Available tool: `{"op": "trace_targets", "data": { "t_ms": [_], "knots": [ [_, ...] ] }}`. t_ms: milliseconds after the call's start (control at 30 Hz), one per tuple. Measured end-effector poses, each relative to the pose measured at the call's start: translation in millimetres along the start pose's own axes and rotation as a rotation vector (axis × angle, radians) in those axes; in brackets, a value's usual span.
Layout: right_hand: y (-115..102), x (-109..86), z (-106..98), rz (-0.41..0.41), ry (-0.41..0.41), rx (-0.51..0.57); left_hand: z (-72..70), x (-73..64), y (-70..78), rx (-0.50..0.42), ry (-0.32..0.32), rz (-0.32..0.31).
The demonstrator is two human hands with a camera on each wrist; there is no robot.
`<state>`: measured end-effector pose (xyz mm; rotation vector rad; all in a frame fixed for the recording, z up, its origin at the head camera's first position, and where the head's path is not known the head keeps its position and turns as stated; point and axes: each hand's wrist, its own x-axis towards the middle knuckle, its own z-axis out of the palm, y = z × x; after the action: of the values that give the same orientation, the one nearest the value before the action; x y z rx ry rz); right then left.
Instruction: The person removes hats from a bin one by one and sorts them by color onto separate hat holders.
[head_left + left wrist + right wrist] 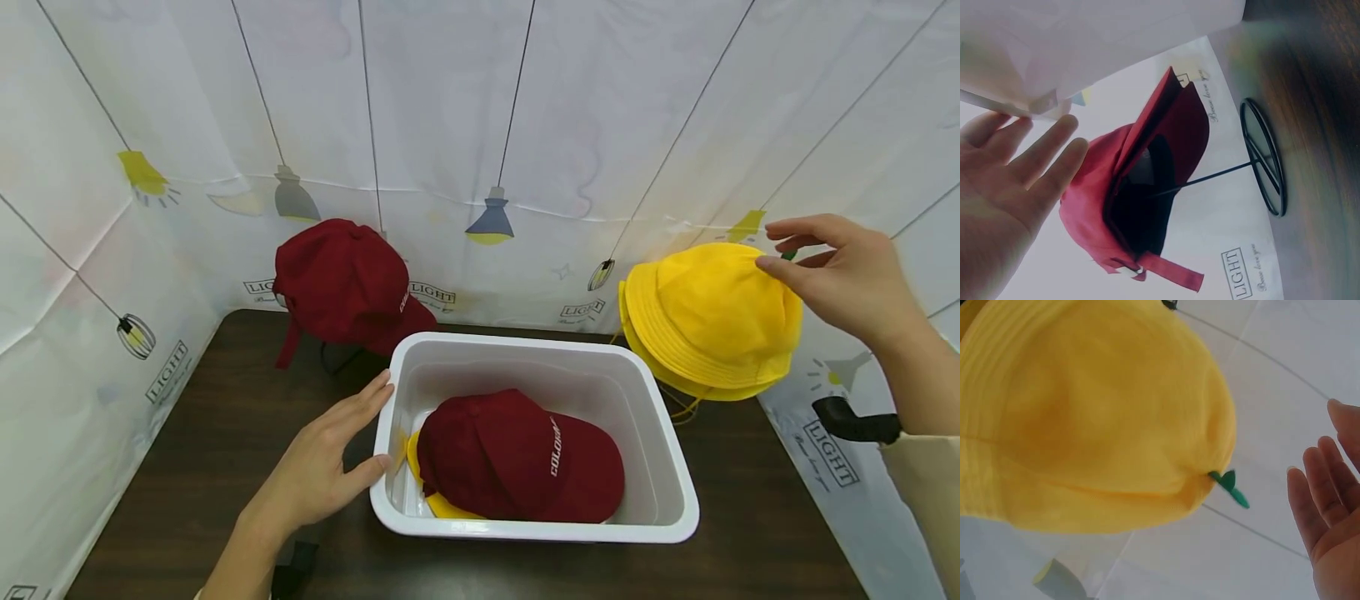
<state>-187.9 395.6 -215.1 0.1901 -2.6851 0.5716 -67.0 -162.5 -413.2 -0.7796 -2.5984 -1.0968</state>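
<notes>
Caps (341,279) (517,458) two, red; yellow hats (712,312) (450,507) seemingly two, one mostly covered; tub (648,442) one

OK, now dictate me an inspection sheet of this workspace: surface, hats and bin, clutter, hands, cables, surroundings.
Surface: dark wood-look table.
Job's things: white bin holding a red cap on top of something yellow; second red cap on a black wire stand; yellow hat with green sprout, at right.
Clutter: nothing seen.
Hands: left hand touches the bin's left rim; right hand is beside the yellow hat's crown, apart from it.
Cables: nothing seen.
Surroundings: white sheet printed with hanging lamps.
</notes>
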Motion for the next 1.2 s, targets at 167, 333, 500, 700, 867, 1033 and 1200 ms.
{"op": "trace_targets", "data": {
  "t_ms": [167,333,500,700,867,1033,1200],
  "knots": [
    [-15.4,-7.6,9.3,-0.083,-0.008,0.056,-0.7,-0.2,-0.5,-0.016,-0.004,-0.004],
    [-27.5,-13.7,16.3,-0.135,-0.024,0.103,-0.6,0.4,-1.6,-0.025,-0.006,0.008],
    [-43.9,-18.1,23.0,-0.192,-0.008,0.114,0.0,2.2,-3.5,-0.028,-0.005,0.025],
    [-64.5,-24.0,35.5,-0.291,-0.002,0.129,-0.2,1.2,-3.5,-0.038,-0.008,0.020],
    [-79.4,-30.9,46.4,-0.331,-0.043,0.173,0.5,1.2,-3.7,-0.036,-0.008,0.027],
    [-92.2,-36.0,58.0,-0.388,-0.069,0.200,0.8,1.7,-2.9,-0.039,-0.007,0.025],
    [-105.1,-38.8,68.3,-0.438,-0.091,0.207,0.8,1.1,-3.4,-0.039,-0.001,0.021]
  ]
}}
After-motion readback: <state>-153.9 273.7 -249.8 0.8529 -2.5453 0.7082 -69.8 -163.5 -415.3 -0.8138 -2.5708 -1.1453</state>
